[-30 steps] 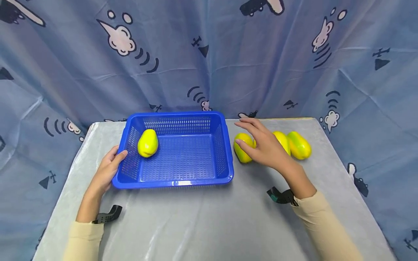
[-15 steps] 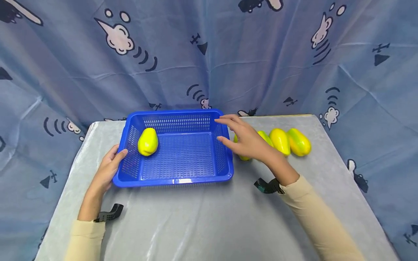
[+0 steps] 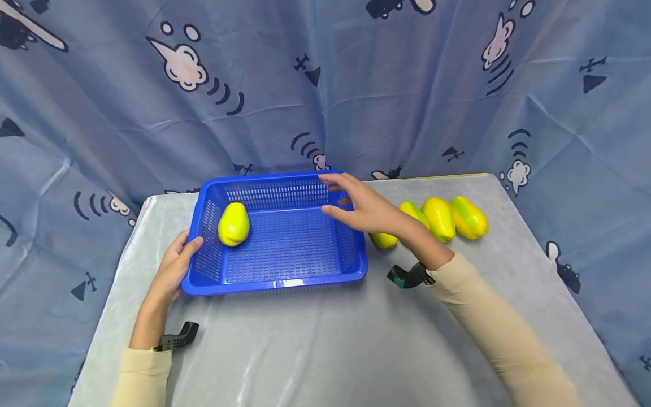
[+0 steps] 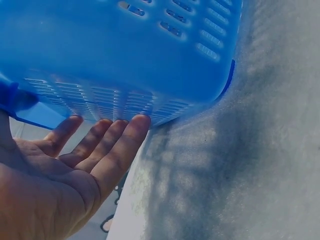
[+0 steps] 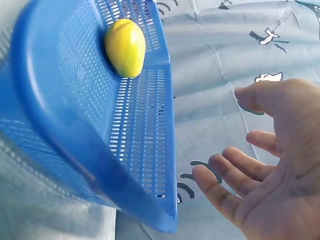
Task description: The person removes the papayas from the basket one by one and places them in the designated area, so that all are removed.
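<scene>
A blue plastic basket (image 3: 285, 246) with slotted walls stands on the table, one yellow-green papaya-shaped fruit (image 3: 234, 224) lying inside near its left wall. My left hand (image 3: 175, 265) holds the basket's left side, thumb over the rim. In the left wrist view its fingers (image 4: 117, 152) reach along the outer wall. Over the basket's right rim hovers my right hand (image 3: 368, 209), thumb and fingers spread apart with nothing between them. The right wrist view shows the palm (image 5: 280, 200) beside the basket, the fruit (image 5: 126, 48) at the far end.
Several similar yellow-green fruits (image 3: 438, 219) lie in a row right of the basket, the nearest (image 3: 385, 241) partly covered by my right hand. A grey cloth covers the table (image 3: 315, 345). A blue patterned curtain (image 3: 274, 79) hangs directly behind its back edge.
My right hand has moved left, from above the loose fruits to the basket's right rim, uncovering some of them. My left hand keeps its hold on the basket.
</scene>
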